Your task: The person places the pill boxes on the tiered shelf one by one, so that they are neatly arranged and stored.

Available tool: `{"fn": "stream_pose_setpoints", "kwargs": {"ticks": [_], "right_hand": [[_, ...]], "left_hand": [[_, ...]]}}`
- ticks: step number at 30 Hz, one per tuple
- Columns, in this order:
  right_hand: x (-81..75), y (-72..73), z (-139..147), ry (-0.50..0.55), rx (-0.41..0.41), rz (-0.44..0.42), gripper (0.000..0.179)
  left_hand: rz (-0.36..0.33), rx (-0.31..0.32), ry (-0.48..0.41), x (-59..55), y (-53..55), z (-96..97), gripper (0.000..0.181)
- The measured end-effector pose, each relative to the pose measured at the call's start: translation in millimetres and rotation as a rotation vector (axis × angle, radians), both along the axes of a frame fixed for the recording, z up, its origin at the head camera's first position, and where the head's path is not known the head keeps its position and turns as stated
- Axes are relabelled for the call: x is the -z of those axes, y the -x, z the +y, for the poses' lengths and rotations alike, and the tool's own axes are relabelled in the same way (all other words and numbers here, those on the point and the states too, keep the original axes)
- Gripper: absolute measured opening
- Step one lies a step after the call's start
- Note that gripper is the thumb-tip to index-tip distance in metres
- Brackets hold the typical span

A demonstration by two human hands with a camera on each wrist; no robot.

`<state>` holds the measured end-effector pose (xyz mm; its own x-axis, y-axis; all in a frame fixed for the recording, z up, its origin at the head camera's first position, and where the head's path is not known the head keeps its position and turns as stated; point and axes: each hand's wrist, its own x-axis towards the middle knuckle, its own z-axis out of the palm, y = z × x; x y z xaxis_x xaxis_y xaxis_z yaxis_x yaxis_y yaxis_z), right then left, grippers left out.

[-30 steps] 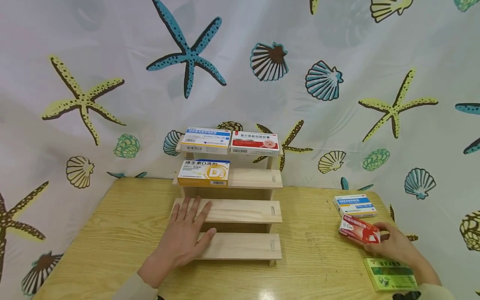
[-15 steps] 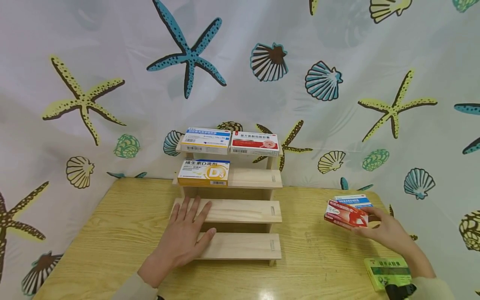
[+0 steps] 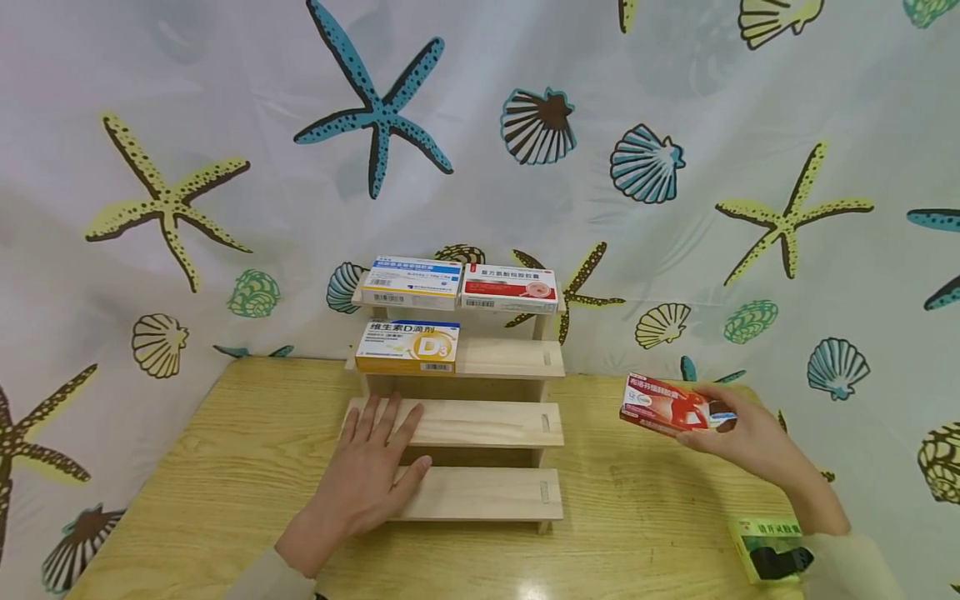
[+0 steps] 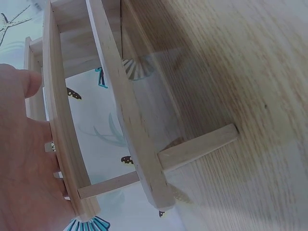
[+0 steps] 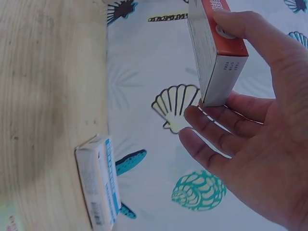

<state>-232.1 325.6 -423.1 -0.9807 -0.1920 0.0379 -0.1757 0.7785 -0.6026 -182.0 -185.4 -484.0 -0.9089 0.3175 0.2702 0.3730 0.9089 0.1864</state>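
Note:
My right hand (image 3: pixel 750 442) pinches a red and white medicine box (image 3: pixel 663 406) by its right end, held over the right side of the table. In the right wrist view the thumb lies on the red face of that box (image 5: pixel 219 53), with fingers under its end. My left hand (image 3: pixel 363 483) rests with spread, straight fingers on the left part of a stepped wooden rack (image 3: pixel 487 421). On the rack's top step are a blue and white box (image 3: pixel 412 279) and a red and white box (image 3: pixel 510 285). A yellow and white vitamin D box (image 3: pixel 407 346) occupies the left of the step below.
A blue and white box (image 5: pixel 98 185) lies near the table's back edge, mostly hidden behind the right hand in the head view. A green box (image 3: pixel 765 533) lies at the right front, partly covered by the wrist strap. A patterned curtain (image 3: pixel 585 83) hangs behind.
My right hand has lifted the red and white medicine box and carried it left and toward the back. My left hand stays on the rack.

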Motion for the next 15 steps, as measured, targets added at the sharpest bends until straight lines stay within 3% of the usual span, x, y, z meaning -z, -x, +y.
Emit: {"fn": "stream_pose_setpoints", "kwargs": {"ticks": [9, 15], "right_hand": [[-15.4, 5.8, -23, -0.062, -0.051, 0.114, 0.081], [-22.5, 9.2, -37, -0.037, -0.074, 0.086, 0.080]], "left_hand": [[0.004, 0.001, -0.016, 0.5, -1.0, 0.5, 0.070], [-0.008, 0.000, -0.016, 2.3, -0.3, -0.3, 0.070]]}}
